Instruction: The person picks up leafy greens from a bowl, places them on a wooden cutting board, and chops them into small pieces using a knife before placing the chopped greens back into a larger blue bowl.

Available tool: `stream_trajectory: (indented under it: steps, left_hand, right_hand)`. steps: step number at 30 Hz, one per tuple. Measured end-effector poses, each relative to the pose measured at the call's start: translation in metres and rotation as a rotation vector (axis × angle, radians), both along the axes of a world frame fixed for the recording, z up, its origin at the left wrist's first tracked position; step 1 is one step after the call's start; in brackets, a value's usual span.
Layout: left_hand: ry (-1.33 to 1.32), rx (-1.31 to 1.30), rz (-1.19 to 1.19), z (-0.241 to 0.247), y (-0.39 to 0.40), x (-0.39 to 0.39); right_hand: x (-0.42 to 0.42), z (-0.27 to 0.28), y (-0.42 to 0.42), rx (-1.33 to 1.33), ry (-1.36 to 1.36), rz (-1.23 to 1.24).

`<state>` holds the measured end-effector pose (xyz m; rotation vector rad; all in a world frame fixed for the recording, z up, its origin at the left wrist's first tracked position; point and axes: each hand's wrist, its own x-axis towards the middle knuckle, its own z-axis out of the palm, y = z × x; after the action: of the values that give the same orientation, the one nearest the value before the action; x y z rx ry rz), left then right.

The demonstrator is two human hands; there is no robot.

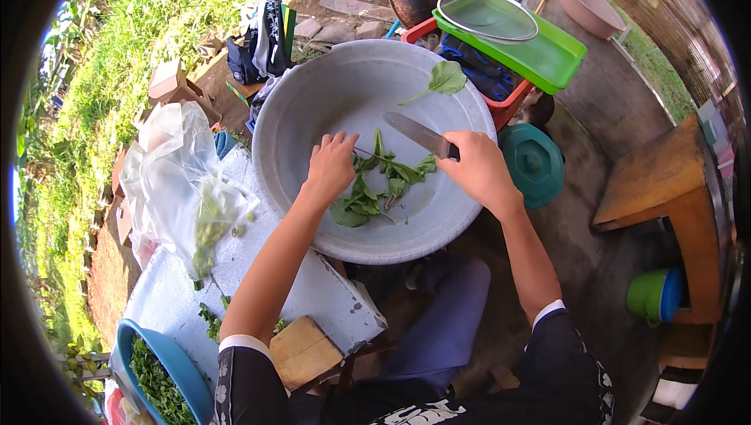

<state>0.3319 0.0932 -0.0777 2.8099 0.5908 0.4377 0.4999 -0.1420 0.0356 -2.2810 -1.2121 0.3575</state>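
Observation:
My right hand [478,169] grips a kitchen knife [413,133] by its dark handle, the blade pointing up and left over a large grey basin [369,249]. Over the left part of the basin is my left hand [333,164], fingers bent, beside a thin stem of the leafy greens [361,199]; whether it holds the stem I cannot tell. Several green leaves and stems lie on the basin's bottom below and between the hands. One broad leaf [447,77] with a long stalk rests against the basin's upper right wall.
A clear plastic bag [176,172] with greens lies on a whitish table [317,296] at left, near a wooden block [305,351] and a blue bowl [182,375] of leaves. Right of the basin stand a green tray [545,61] with a round strainer [488,15], a teal lid [531,164] and a wooden stool [657,172].

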Motion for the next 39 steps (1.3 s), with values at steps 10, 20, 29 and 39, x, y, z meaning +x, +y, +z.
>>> stream_trajectory:
  steps: [10,20,29,39]
  left_hand:
    - [0.284,-0.52,-0.131,0.102,0.018,0.008]
    - [-0.944,-1.044,-0.169,0.151,-0.059,-0.077]
    - [-0.9,-0.75,0.173,0.201,-0.136,-0.206]
    - [-1.096,-1.12,0.295,0.175,-0.212,-0.353]
  right_hand:
    - [0.02,-0.039,0.004,0.284,0.257,0.133]
    - [-0.042,-0.01,0.015,0.556,0.264,0.122]
    - [-0.209,0.069,-0.004,0.625,0.934,0.29]
    - [-0.381,0.058,-0.015,0.56,1.293,0.335]
